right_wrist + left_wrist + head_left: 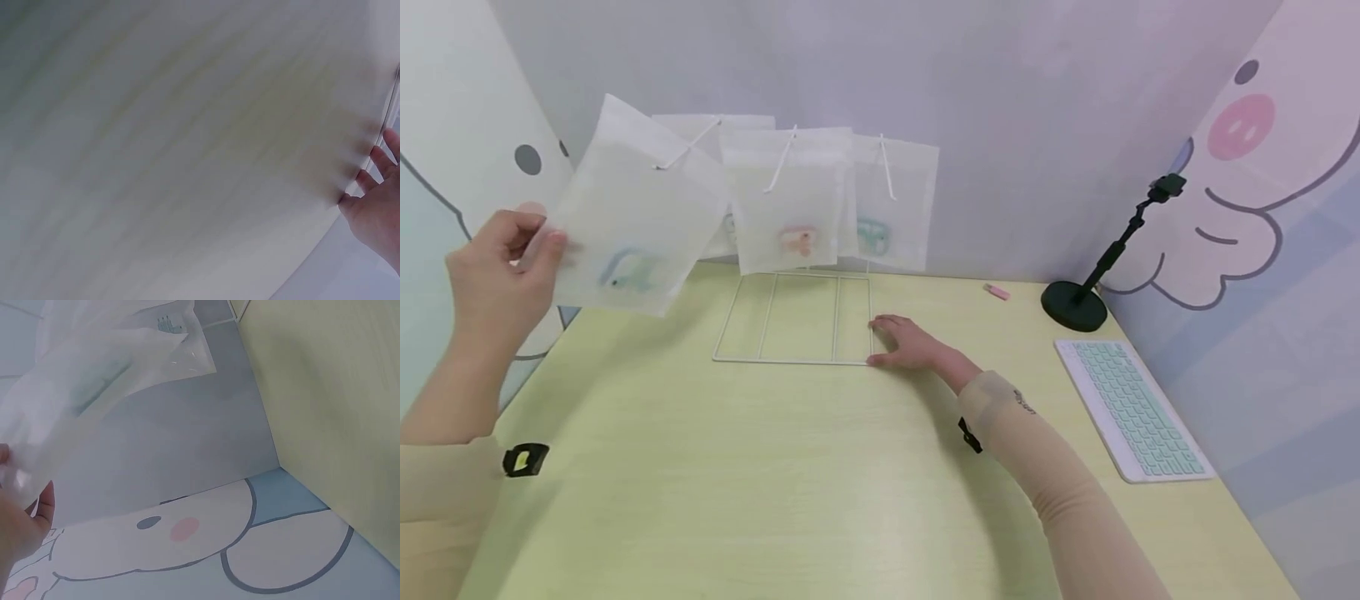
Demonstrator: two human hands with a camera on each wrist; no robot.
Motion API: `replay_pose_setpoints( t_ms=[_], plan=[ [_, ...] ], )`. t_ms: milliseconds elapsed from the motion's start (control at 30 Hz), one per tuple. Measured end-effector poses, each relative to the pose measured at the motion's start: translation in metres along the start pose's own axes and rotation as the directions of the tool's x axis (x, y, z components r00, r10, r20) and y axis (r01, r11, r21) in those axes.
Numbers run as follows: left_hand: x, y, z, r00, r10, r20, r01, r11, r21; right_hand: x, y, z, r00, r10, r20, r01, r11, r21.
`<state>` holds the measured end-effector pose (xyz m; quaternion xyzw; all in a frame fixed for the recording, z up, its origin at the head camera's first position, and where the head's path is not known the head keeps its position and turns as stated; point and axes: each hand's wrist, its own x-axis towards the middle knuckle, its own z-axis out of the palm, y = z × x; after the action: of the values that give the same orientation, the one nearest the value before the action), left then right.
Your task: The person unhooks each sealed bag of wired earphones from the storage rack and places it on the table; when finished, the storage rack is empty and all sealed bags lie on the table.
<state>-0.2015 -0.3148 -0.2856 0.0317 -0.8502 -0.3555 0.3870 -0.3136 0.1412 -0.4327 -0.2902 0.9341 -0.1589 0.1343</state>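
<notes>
My left hand [505, 271] pinches the left edge of a translucent white bag [625, 200] between thumb and fingers. The bag is tilted and pulled out toward the left, with a white hook prong [681, 154] showing at its top. A blue-green shape [632, 271] shows through its lower part. In the left wrist view the bag [62, 400] is bent, and part of the hand is cut off. My right hand [906, 343] lies at the right front corner of a white wire rack's base [790, 362], fingertips and thumb touching the wire.
More translucent bags hang on the rack: one with a reddish shape [786, 200], one with a green shape [895, 200], and one behind [745, 122]. A pink stick [997, 292], a black stand [1075, 307] and a keyboard [1138, 408] are at the right. Walls enclose the table [760, 500].
</notes>
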Motion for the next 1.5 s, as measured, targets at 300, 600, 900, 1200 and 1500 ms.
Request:
replay_pose_setpoints(
  t_ms=[300, 600, 900, 1200, 1500],
  plan=[
    [-0.014, 0.005, -0.025, 1.000, -0.011, 0.003, 0.011, 0.993, 0.121, 0.001, 0.000, 0.001, 1.000, 0.001, -0.008, -0.001, 1.000, -0.008],
    [-0.025, 0.010, -0.047, 0.990, -0.129, 0.063, 0.109, 0.962, 0.251, 0.000, -0.001, 0.001, 1.000, -0.012, -0.005, 0.012, 1.000, -0.006],
    [-0.031, 0.006, -0.055, 1.000, 0.009, -0.001, -0.009, 0.992, 0.123, -0.001, -0.004, 0.001, 1.000, -0.013, -0.005, 0.013, 1.000, -0.009],
    [-0.027, 0.009, -0.050, 0.999, 0.023, 0.025, -0.023, 1.000, 0.016, -0.002, -0.003, -0.001, 1.000, -0.010, -0.007, 0.010, 1.000, -0.004],
    [-0.038, 0.004, -0.049, 0.991, -0.078, 0.105, 0.075, 0.997, 0.024, -0.001, -0.001, 0.000, 1.000, -0.012, -0.005, 0.012, 1.000, -0.006]
  ],
)
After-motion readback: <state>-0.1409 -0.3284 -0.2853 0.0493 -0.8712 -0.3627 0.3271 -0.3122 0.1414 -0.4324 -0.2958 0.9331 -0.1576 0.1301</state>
